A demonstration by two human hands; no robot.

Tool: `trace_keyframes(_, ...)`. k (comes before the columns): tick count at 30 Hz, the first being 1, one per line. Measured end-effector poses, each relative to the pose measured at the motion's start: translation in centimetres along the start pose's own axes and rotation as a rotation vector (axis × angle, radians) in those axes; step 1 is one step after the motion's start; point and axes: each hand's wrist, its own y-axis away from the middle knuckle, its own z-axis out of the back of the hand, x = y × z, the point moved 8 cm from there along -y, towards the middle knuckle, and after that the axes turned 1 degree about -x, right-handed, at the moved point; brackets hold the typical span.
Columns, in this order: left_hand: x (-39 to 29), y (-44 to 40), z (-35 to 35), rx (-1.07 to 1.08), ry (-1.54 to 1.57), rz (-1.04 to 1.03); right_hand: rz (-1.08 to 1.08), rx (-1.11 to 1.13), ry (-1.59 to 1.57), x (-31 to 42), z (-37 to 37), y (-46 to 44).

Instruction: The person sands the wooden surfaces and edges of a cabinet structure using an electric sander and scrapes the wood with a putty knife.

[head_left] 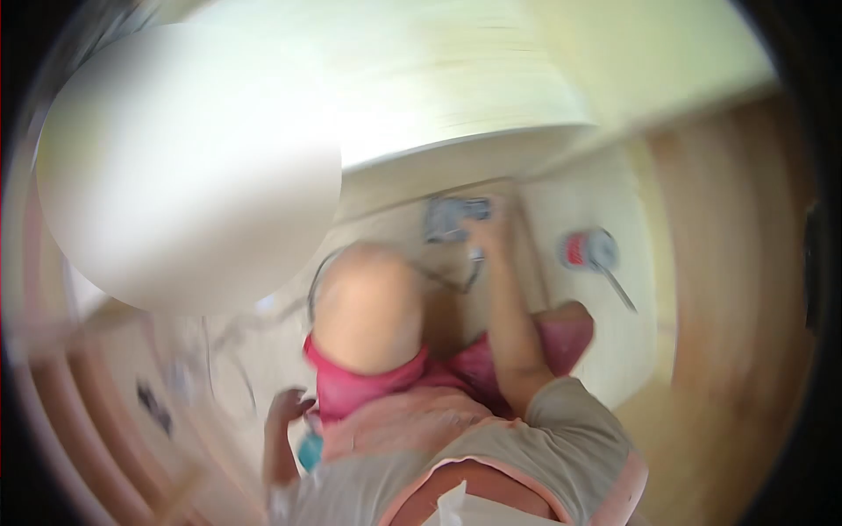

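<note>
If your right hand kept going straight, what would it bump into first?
Probably the grey boxy thing right at the fingertips of the right hand. It's blurry, so they might already be touching.

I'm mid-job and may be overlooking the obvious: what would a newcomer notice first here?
Probably the bright pink clothing at lower centre, below the bent bare knee. Next, the right hand at or beside a blurred grey object, just above centre. Farther right, a round container marked in red stands out, a thin stick angling down from it.
</note>
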Motion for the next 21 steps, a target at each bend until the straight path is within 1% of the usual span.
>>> trace_keyframes(1, -3.1, 1.7, 6.2, -0.297, 0.178, 0.065, -0.095, 0.031, -0.111, 3.3, 2.4, 1.9)
trace_keyframes(2, -4.6, 1.8, 11.3, -0.447, 0.244, 0.068, -0.038, -0.02, -0.113, 2.4, 2.2, 2.1)
trace_keyframes(3, -5.8, 2.4, 15.8, -0.592, 0.336, 0.083, -0.075, -0.034, -0.141, 2.2, 2.1, 3.1)
trace_keyframes(4, -10.0, 3.4, 20.4, -0.699, 0.313, 0.012, -0.085, -0.036, -0.172, 1.8, 3.2, 3.2)
trace_keyframes(5, -12.0, 3.2, 22.8, -0.861, 0.421, -0.114, -0.093, -0.086, -0.182, 1.3, 5.1, 3.1)
trace_keyframes(7, -16.1, 3.5, 25.0, -0.896, 0.611, -0.325, -0.106, -0.073, -0.144, 0.8, 6.4, 4.6)
trace_keyframes(8, -16.6, 1.5, 27.3, -0.788, 0.509, -0.25, -0.167, -0.052, -0.16, 0.3, 3.1, 4.7)
trace_keyframes(9, -17.8, 1.6, 27.1, -0.713, 0.434, -0.203, -0.182, -0.052, -0.174, 0.4, 3.7, 4.5)
trace_keyframes(11, -14.4, -1.1, 23.8, -0.579, 0.244, -0.279, -0.13, -0.073, -0.13, 2.5, 5.3, 4.1)
trace_keyframes(12, -11.5, -2.3, 20.7, -0.484, 0.172, -0.255, -0.163, -0.051, -0.142, 2.0, 5.0, 4.6)
trace_keyframes(14, -4.9, -2.1, 12.7, -0.297, 0.038, -0.074, -0.109, -0.073, 0.029, 3.3, 4.9, 3.5)
trace_keyframes(15, -2.2, -1.1, 8.8, -0.244, 0.001, 0.025, -0.092, -0.038, -0.001, 3.3, 3.5, 2.7)
trace_keyframes(16, 0.2, 0.7, 4.8, -0.191, -0.017, 0.135, -0.115, 0.006, -0.101, 2.8, 2.5, 2.3)
trace_keyframes(17, 2.2, 2.6, 0.9, -0.172, -0.019, 0.235, -0.139, 0.061, -0.204, 2.0, 1.2, 2.0)
trace_keyframes(18, 3.1, 4.5, -2.2, -0.185, -0.005, 0.331, -0.114, 0.116, -0.228, 1.6, 0.0, 1.5)
trace_keyframes(20, 3.9, 8.8, -8.4, -0.234, 0.036, 0.497, -0.113, 0.088, -0.14, 0.5, -0.7, 0.8)
trace_keyframes(21, 3.6, 10.1, -10.1, -0.29, 0.065, 0.547, -0.098, 0.132, -0.145, 0.0, -1.5, 0.3)
